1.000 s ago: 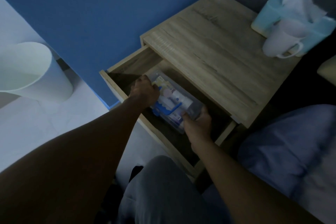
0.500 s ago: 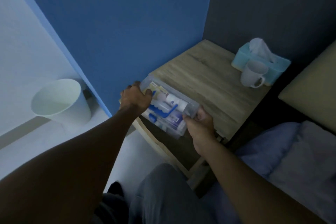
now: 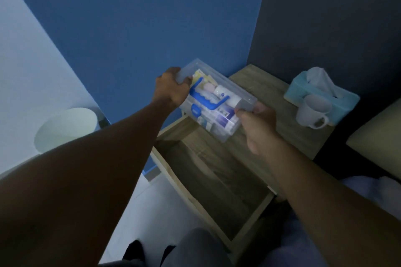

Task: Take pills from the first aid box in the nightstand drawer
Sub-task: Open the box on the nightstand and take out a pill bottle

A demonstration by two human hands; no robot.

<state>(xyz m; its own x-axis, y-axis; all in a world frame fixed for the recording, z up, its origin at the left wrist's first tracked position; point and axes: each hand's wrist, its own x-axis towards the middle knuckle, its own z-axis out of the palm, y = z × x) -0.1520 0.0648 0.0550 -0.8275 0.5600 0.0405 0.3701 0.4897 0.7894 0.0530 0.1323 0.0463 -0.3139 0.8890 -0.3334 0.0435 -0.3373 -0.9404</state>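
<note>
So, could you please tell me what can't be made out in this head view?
- Pills: labels inside the clear first aid box are too small and dim to read.
- Box lid latch: unclear whether fastened.
- Mug contents: interior too dark.
- Drawer front corner: hidden behind the right forearm.

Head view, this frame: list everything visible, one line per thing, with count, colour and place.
first aid box: 1, clear with blue handle, held above the open drawer
drawer: 1, wood, pulled open below the box
nightstand: 1, wood, in the corner
tissue box: 1, light blue, back of nightstand top
mug: 1, white, in front of the tissue box
bin: 1, white, on the floor at left
hands: 2, left hand and right hand gripping opposite ends of the box
</note>
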